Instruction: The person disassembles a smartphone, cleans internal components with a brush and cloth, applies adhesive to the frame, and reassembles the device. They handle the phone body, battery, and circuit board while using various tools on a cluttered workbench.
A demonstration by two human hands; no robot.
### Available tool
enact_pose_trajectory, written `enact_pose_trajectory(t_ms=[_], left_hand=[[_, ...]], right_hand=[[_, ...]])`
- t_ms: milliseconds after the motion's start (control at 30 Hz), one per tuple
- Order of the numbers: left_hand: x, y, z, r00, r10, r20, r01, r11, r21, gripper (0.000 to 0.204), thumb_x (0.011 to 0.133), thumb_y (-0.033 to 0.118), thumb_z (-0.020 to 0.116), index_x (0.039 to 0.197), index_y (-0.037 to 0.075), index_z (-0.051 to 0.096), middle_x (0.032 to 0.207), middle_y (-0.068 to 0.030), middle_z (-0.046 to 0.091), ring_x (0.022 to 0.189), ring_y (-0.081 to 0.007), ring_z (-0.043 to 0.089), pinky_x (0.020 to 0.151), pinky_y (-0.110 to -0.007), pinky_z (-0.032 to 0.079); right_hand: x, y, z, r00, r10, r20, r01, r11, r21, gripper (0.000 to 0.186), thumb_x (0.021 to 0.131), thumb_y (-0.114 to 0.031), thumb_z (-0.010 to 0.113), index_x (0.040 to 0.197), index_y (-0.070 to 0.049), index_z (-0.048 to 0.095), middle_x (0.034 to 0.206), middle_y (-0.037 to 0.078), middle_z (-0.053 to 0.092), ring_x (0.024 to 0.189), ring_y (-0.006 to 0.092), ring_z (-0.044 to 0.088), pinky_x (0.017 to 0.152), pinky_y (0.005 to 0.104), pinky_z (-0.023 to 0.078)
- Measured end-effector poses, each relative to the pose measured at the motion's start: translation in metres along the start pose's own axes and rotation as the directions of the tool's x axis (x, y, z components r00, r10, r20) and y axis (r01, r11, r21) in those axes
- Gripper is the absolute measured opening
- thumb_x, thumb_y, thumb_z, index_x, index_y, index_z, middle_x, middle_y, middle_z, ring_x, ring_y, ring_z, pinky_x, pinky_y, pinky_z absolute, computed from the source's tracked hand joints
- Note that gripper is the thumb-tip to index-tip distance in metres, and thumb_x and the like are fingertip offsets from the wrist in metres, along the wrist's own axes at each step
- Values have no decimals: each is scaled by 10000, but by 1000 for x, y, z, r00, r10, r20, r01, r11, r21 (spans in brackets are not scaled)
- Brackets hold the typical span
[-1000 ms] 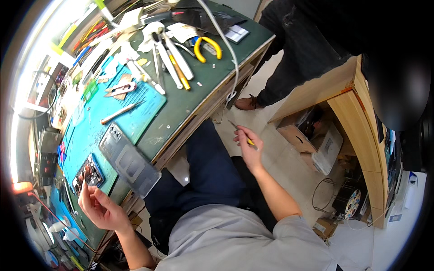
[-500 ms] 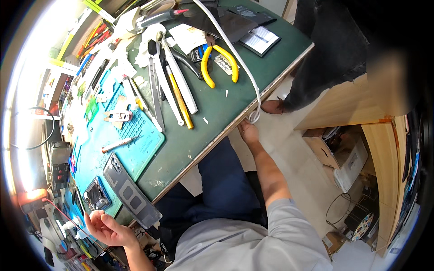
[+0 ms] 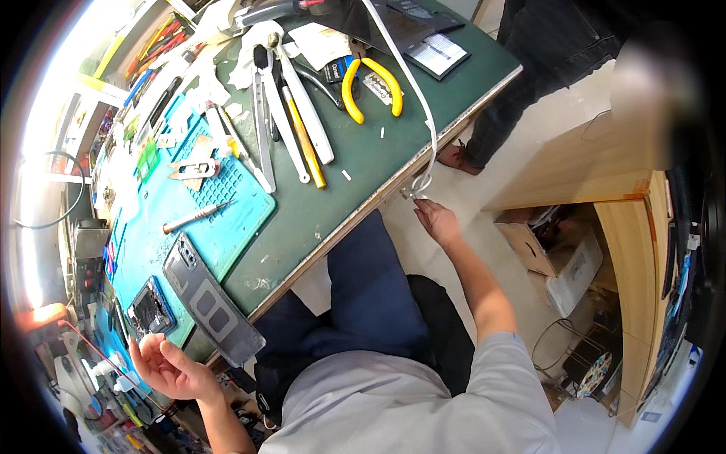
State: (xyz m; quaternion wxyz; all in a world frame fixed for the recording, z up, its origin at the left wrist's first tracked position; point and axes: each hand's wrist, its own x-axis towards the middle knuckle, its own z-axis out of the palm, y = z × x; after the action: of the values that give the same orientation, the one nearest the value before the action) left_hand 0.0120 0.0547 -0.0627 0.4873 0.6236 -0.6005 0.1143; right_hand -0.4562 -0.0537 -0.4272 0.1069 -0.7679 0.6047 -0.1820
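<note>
My left hand [image 3: 172,371] is raised at the bench's lower left corner, palm up with its fingers loosely curled and apart, holding nothing. Just beyond it lies a small opened phone [image 3: 151,306] with a dark inside. Beside that, a dark phone back cover [image 3: 215,303] with camera rings rests slantwise, its lower end past the bench edge. My right hand [image 3: 439,221] is off the front edge with fingers stretched out, next to a small metal fitting [image 3: 410,192] under the bench edge. A white cable [image 3: 408,79] loops down beside this fitting.
On the green bench [image 3: 302,219] are yellow-handled pliers [image 3: 370,89], several long tools and a teal work mat [image 3: 242,242]. A screwdriver [image 3: 198,216] lies on the mat. Another person's dark-trousered leg [image 3: 522,83] stands at the far right, near a wooden cabinet [image 3: 552,170].
My right hand has come away from the bench edge, down and to the right, and the metal fitting now shows. My left hand stays raised near the phones. The view has shifted slightly.
</note>
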Motion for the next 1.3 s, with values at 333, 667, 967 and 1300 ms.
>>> enact_pose_trajectory(t_ms=[333,667,967,1300], left_hand=[[2,6,10,1000,11,15,-8,987,-163,522,1036,31,596,1515,-48,405,1059,-121,650,916,-154,593,783,-261,474],[11,10,12,991,24,131,13,962,-274,557,959,-15,672,1474,-17,463,1070,-79,701,628,-60,488,515,-207,362],[13,15,12,983,-49,180,100,954,-284,588,979,-15,649,1519,3,417,1110,-61,679,655,-29,464,526,-183,367],[14,15,10,979,-41,201,93,962,-256,622,935,-58,655,1509,-6,421,1104,-66,682,620,-52,454,512,-209,349]], right_hand=[[-44,-120,-145,892,-153,-424,225,966,125,318,838,-22,774,1153,-41,731,1111,146,746,891,299,745,743,368,607],[-45,-206,-246,744,-212,-634,362,925,115,225,897,-24,723,1117,26,719,1122,206,720,890,317,749,764,376,622],[26,-232,-309,591,-676,-440,592,734,-333,391,763,37,741,1138,-70,773,1156,99,707,946,244,732,740,316,604],[97,-243,-346,564,-673,-479,568,737,-366,277,891,-94,795,1155,-23,752,974,91,668,764,240,667,643,331,574]])
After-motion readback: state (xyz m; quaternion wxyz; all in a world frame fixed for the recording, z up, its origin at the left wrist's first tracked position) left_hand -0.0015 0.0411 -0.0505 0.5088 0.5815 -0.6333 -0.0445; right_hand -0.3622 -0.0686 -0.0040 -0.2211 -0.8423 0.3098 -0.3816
